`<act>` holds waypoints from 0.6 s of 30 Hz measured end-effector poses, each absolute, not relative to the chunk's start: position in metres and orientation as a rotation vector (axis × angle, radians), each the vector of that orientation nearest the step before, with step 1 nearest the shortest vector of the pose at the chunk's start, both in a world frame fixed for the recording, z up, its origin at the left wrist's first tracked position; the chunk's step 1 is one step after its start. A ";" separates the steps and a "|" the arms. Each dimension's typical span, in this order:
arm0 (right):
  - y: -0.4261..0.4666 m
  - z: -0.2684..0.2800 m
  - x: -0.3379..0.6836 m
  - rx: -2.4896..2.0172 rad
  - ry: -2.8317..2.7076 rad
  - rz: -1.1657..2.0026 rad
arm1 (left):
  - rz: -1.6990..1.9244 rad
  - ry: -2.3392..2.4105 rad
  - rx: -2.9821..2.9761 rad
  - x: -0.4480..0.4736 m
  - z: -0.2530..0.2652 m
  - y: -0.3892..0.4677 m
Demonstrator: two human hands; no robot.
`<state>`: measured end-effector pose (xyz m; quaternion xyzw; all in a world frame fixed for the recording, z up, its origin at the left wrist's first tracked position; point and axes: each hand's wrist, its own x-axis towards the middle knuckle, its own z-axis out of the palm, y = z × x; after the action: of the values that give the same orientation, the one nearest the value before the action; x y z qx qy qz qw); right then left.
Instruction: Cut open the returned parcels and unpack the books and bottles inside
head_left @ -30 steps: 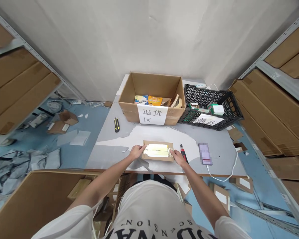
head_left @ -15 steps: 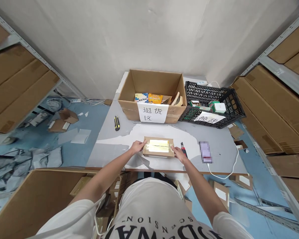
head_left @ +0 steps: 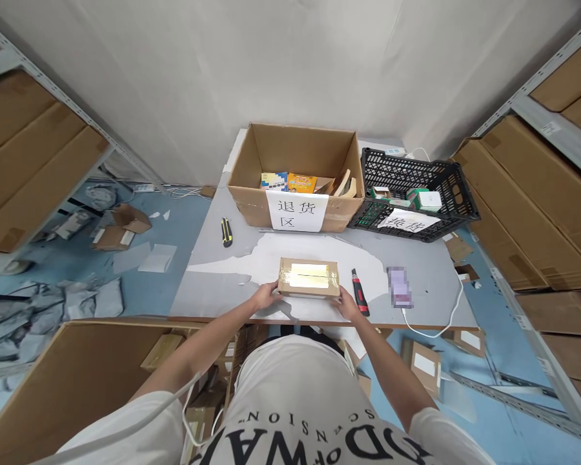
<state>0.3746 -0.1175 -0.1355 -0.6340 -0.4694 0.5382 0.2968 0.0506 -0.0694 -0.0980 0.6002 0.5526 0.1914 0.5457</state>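
Observation:
Between my two hands is a small taped cardboard box [head_left: 285,281] with a pale label [head_left: 310,276] on its top, near the table's front edge. My left hand [head_left: 266,296] grips its left end, and my right hand [head_left: 346,303] grips the lower right corner. The fingertips under the box are partly hidden. Just right of my right hand lies a red and black utility knife [head_left: 361,294]. A yellow and black utility knife [head_left: 226,232] rests farther off on the left of the table.
Behind stands a large open carton [head_left: 246,205] holding books, beside a black plastic crate [head_left: 452,226] with small boxes. A phone [head_left: 399,287] on a white cable lies at right. A big open carton [head_left: 91,368] stands below the table at left. Shelves flank both sides.
Both hands have shifted down toward the box's lower corners. The box's front tilts differently, and the red utility knife beside my right hand now shows more fully. The view has shifted slightly.

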 end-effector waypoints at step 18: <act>-0.091 -0.103 0.371 -1.861 -1.249 1.402 | 0.288 1.670 1.462 0.065 -0.086 -0.052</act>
<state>0.3713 -0.0907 -0.1035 -0.6821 -0.4579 0.5140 0.2465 0.0655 -0.0516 -0.0863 0.5878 0.6712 0.1158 0.4366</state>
